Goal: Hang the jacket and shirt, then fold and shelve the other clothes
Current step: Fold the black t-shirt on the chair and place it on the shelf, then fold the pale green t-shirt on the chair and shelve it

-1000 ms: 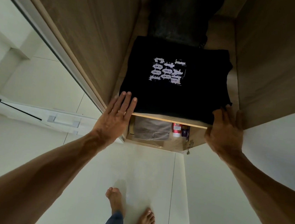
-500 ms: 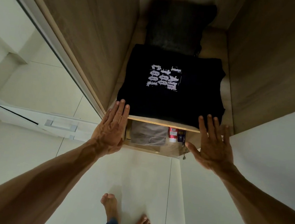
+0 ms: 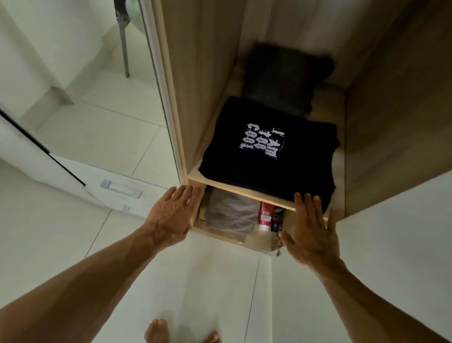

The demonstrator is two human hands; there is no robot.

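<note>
A folded black T-shirt [image 3: 271, 159] with white lettering lies on the wooden wardrobe shelf [image 3: 245, 192], its front edge near the shelf's lip. Behind it rests a folded dark grey garment [image 3: 284, 82]. My left hand [image 3: 170, 215] hovers flat and empty just in front of the shelf's left corner, fingers apart. My right hand [image 3: 310, 233] is spread open in front of the shelf's right end, fingertips close to the T-shirt's front edge, holding nothing.
Below the shelf sits a folded grey-brown cloth [image 3: 231, 214], a red tube [image 3: 265, 216] and small dark items. Wooden wardrobe walls [image 3: 412, 108] close in both sides. A white drawer unit [image 3: 121, 189] stands at left. My bare feet [image 3: 183, 341] are on the pale tiled floor.
Both hands have let go of the black T-shirt and drawn back from the shelf toward me. The view has pulled back too, and the shirt stays put.
</note>
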